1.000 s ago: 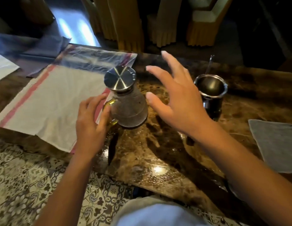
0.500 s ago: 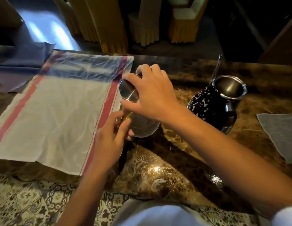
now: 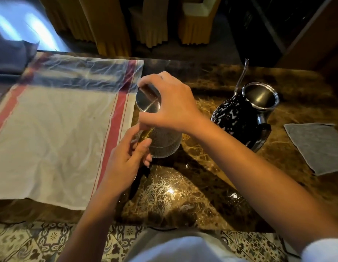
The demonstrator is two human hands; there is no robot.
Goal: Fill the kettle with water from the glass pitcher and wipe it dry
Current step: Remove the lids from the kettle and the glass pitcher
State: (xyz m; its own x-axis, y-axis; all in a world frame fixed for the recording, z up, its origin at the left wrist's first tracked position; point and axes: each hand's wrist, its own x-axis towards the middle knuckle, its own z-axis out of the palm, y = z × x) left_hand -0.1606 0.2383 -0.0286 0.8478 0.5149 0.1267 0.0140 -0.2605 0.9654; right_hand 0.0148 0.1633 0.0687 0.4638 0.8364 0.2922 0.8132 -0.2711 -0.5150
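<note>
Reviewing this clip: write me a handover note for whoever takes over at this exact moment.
Left hand grips the glass pitcher's handle. Right hand grips the pitcher's metal lid from above.
The glass pitcher stands upright on the marble counter, beside the red-striped towel. The kettle stands to its right, lid off and mouth open, with the grey cloth further right.
Done: both hands are on the pitcher.
Left: take the lid off, pour the water into the kettle, then wipe the kettle dry. Whether the kettle holds any water cannot be told.

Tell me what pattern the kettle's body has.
The kettle is black with white speckles and a silver rim, clearest in the head view.
</note>
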